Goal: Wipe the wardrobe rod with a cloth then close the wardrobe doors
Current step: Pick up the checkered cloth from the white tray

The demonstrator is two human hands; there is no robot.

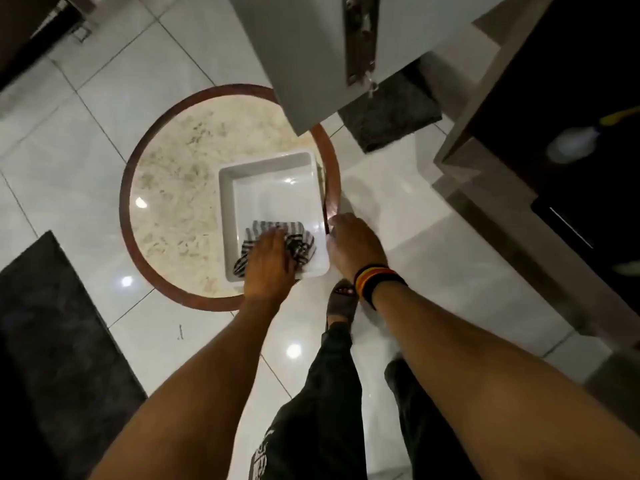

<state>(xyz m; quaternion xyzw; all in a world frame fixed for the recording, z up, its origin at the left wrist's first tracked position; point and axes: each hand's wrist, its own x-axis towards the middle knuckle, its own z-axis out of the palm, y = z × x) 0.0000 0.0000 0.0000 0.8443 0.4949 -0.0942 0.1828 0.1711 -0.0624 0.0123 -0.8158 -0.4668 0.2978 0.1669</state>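
Head view: the striped cloth (277, 242) lies crumpled in the white tray's (270, 168) lower corner, centre frame. The left hand (268, 261) rests spread on it; the right hand (353, 245) grips the tray's rim. The cloth looks soft, light — best bunched mid-fold.

- Cloth (298, 242): I log one, grey-and-white striped, crumpled, lying in the six o'clock end of a white square tray (277, 171), partly under my left hand (270, 263).
- Wardrobe door (304, 53): pale grey, swung open at twelve o'clock, metal handle plate (360, 36) on its face.
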